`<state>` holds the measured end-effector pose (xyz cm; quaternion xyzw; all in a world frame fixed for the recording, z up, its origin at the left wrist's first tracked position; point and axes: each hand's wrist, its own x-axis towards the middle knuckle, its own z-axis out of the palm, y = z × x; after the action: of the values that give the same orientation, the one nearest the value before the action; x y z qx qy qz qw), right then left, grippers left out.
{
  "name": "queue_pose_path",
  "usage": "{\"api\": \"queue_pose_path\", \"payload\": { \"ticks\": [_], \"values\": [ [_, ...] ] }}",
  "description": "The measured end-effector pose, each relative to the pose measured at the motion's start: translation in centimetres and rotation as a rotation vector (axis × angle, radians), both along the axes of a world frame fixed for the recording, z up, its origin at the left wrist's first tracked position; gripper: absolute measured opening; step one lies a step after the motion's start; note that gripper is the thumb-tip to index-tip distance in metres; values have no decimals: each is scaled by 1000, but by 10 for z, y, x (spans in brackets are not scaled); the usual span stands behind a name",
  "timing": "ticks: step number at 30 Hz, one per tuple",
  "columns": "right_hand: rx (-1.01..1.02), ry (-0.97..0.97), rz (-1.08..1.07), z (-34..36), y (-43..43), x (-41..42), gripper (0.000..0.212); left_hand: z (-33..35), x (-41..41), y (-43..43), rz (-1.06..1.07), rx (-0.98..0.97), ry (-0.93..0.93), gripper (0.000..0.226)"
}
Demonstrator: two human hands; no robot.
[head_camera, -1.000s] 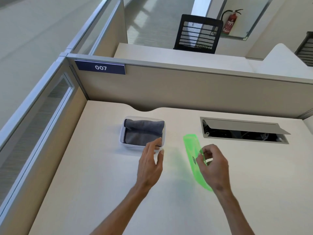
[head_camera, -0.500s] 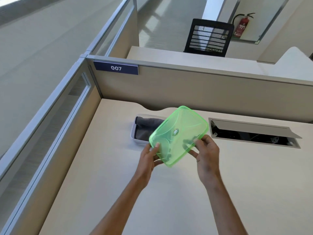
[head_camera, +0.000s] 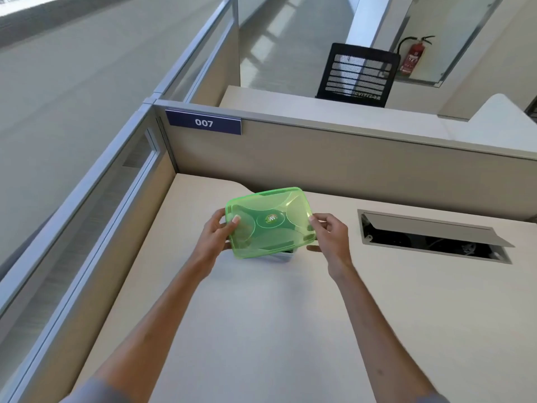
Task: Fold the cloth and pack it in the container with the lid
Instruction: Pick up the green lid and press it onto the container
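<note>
**Head view: green lid held over the container in both hands**

Head view looks down on a pale counter inside a cubicle. Both bare hands hold a translucent green lid by its short ends, roughly level and with its top face toward the camera. The left hand grips the left end — thumb on top of the lid, the other fingers curled under the rim. The right hand pinches the right end in the same way, thumb on top and fingers wrapped below.

The lid covers nearly all of the container; only a small pale corner of it shows just below the lid's near edge, resting on the counter. Whether the lid touches the container's rim cannot be told. The cloth is hidden under the lid — only a dark trace shows through the green plastic.

To the right, well apart from the hands, a cable hatch is set into the counter with its flap raised. On the partition behind, a blue plate reads 007.
</note>
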<state>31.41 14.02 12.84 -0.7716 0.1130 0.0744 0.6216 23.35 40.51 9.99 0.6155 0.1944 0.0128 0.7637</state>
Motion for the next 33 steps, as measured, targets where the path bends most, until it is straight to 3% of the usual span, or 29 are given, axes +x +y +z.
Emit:
{"api": "queue_pose_path", "payload": {
  "ticks": [5, 10, 12, 20, 28, 33],
  "values": [
    [-315, -23, 74, -12, 17, 10, 16, -9, 33, 8, 130, 303, 30, 43],
    [-435, 14, 45, -33, 25, -1, 19, -21, 50, 12, 138, 699, 73, 43],
    [-479, 30, 63, -43, 26, -7, 20, -27, 54, 10, 130, 770, 74, 43],
    [-501, 55, 63, -58, 29, -8, 19, -38, 58, 5, 136, 787, 151, 46],
    [-635, 53, 92, -52, 28, 6, 22, -39, 62, 7, 186, 624, 193, 44],
    [-597, 29, 75, -58, 29, 12, 20, -45, 62, 4, 212, 478, 235, 46]
  ]
}}
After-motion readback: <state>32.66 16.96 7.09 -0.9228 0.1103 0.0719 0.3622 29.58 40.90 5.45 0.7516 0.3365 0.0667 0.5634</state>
